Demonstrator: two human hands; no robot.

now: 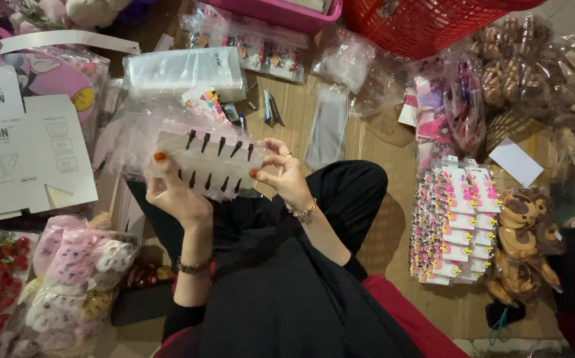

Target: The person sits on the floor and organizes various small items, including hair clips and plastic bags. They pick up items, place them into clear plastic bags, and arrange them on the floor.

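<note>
While the white card of black hair clips [209,163] lies crosswise above the lap, the left hand [171,189] pinches its left end and the right hand [286,176] its right end, equally near.

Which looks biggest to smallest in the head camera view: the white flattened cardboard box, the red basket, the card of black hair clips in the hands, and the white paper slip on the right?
1. White flattened box
2. Red basket, though cut off by the frame, so unsure against the box
3. Card of black clips, held by left hand and right hand
4. White paper slip
</note>
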